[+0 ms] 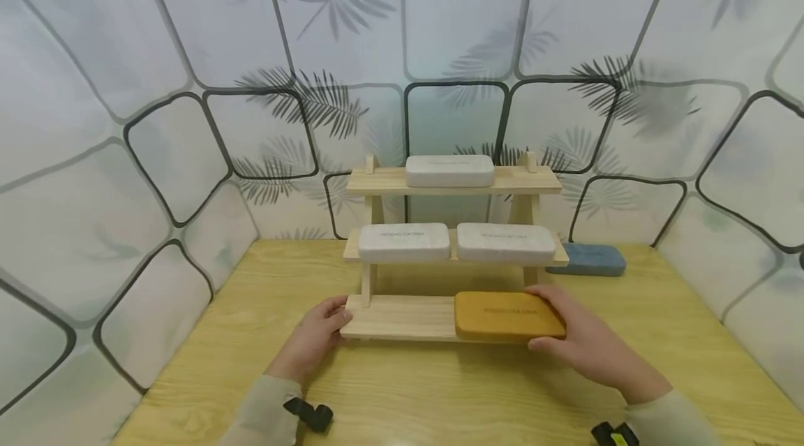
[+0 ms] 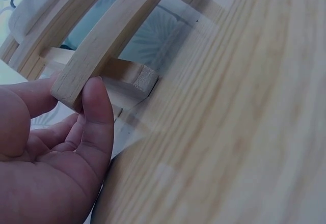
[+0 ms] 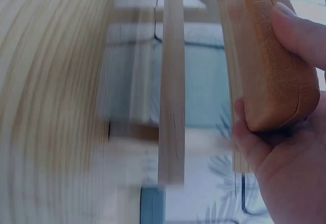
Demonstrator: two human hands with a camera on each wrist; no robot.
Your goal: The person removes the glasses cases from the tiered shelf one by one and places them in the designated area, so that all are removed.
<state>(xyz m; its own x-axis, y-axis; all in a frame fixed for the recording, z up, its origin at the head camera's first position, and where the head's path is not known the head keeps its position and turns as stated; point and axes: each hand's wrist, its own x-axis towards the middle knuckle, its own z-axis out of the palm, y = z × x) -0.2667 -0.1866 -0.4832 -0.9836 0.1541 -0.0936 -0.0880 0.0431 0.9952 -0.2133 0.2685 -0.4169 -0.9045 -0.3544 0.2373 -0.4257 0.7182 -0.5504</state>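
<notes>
A three-tier wooden display rack stands on the table. My left hand pinches the left end of its lowest board; in the left wrist view the thumb and fingers lie on either side of the board end. My right hand grips the right end of an orange glasses case, which is at the right half of the lowest board. In the right wrist view the thumb and a finger hold that orange case near its end, beside the edge of a board.
Two white cases sit side by side on the middle tier and another white case on the top tier. Behind the rack at right, a blue case lies on the wooden table. Patterned curtains enclose the back and sides.
</notes>
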